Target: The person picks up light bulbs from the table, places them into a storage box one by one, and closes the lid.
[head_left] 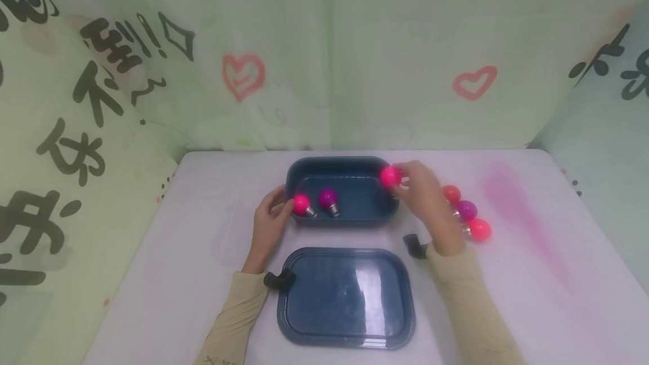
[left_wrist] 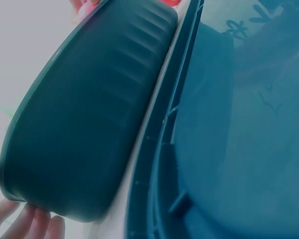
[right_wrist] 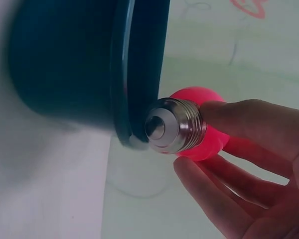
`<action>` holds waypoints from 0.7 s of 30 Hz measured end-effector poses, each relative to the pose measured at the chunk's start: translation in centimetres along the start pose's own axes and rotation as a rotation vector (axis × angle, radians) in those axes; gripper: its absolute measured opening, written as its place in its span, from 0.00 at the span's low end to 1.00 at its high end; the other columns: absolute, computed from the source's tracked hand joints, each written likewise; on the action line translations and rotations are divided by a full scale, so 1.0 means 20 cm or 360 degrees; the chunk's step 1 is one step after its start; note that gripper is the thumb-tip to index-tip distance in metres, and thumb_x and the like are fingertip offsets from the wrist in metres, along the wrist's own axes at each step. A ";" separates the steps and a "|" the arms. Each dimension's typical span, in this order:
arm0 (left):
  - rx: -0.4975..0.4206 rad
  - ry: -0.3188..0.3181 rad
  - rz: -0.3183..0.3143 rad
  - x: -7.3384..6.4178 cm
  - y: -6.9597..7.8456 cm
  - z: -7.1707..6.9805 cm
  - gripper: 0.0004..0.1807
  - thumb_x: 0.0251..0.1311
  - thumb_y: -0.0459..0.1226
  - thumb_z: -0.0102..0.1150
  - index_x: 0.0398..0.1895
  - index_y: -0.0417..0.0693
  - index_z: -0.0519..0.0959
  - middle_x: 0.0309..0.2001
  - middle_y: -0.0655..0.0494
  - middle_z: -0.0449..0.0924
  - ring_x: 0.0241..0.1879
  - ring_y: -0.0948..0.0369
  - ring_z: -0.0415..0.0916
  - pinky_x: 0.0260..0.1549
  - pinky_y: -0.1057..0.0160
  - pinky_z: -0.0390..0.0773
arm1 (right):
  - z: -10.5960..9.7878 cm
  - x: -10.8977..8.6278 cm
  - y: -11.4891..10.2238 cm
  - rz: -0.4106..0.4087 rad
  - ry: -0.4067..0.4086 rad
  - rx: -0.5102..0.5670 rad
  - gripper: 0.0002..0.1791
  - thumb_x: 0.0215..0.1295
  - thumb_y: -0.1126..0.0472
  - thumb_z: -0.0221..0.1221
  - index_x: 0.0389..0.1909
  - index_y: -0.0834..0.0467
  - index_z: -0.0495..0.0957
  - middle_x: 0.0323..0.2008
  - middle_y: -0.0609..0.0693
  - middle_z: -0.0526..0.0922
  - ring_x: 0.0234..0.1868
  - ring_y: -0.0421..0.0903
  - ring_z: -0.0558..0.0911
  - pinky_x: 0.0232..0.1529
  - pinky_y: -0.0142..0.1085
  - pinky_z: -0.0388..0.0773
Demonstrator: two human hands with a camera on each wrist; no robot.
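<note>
At the right end of a dark blue plastic box [head_left: 345,222], my right hand [head_left: 423,187] pinches a pink light bulb [head_left: 390,177] over the rim. The right wrist view shows this bulb's metal screw base [right_wrist: 174,127] beside the box wall, with thumb and fingers around the bulb. My left hand [head_left: 270,225] grips the box's left end; in the left wrist view its fingers [left_wrist: 37,221] press the outer wall and the thumb is at the rim. Inside the box lie a pink bulb [head_left: 301,204] at the left and a purple bulb [head_left: 328,198] beside it.
In front of the box a blue lid [head_left: 345,297] lies flat on the white table [head_left: 192,275]. Right of my right forearm sit an orange-red bulb [head_left: 452,193], a purple bulb [head_left: 467,210] and a pink bulb [head_left: 479,230]. A printed curtain [head_left: 365,61] hangs behind.
</note>
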State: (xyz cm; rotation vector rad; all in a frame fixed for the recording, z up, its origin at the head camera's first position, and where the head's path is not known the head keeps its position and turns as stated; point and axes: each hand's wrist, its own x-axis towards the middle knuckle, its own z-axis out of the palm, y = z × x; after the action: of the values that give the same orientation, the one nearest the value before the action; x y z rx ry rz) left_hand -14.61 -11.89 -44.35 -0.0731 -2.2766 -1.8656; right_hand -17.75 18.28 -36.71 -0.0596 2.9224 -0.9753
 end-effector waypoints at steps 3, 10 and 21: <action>0.0004 -0.0003 0.0009 0.00 0.00 0.00 0.26 0.65 0.30 0.61 0.65 0.29 0.69 0.62 0.31 0.73 0.61 0.39 0.73 0.62 0.43 0.74 | 0.02 0.01 -0.02 -0.0038 -0.0011 0.0007 0.29 0.66 0.65 0.63 0.66 0.67 0.67 0.59 0.66 0.73 0.59 0.65 0.75 0.58 0.55 0.78; 0.0006 -0.0002 0.0017 0.00 0.00 0.00 0.26 0.65 0.30 0.61 0.65 0.29 0.70 0.62 0.31 0.73 0.60 0.38 0.73 0.61 0.43 0.74 | 0.10 0.04 -0.03 -0.0247 0.0077 -0.0036 0.22 0.63 0.68 0.64 0.56 0.71 0.74 0.46 0.66 0.78 0.46 0.61 0.77 0.51 0.53 0.79; -0.0008 -0.0010 0.0012 0.01 -0.02 0.00 0.26 0.65 0.30 0.61 0.65 0.29 0.70 0.62 0.31 0.73 0.61 0.39 0.73 0.61 0.44 0.74 | 0.23 0.06 -0.04 -0.0317 0.0075 -0.0037 0.22 0.60 0.69 0.66 0.55 0.73 0.75 0.47 0.68 0.80 0.46 0.61 0.79 0.53 0.53 0.79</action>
State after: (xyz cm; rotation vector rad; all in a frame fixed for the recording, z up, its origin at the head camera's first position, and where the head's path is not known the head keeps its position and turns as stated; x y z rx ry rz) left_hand -14.78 -11.99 -44.64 -0.0880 -2.2724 -1.8698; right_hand -18.70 14.79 -39.96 -0.3393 3.0167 -0.9797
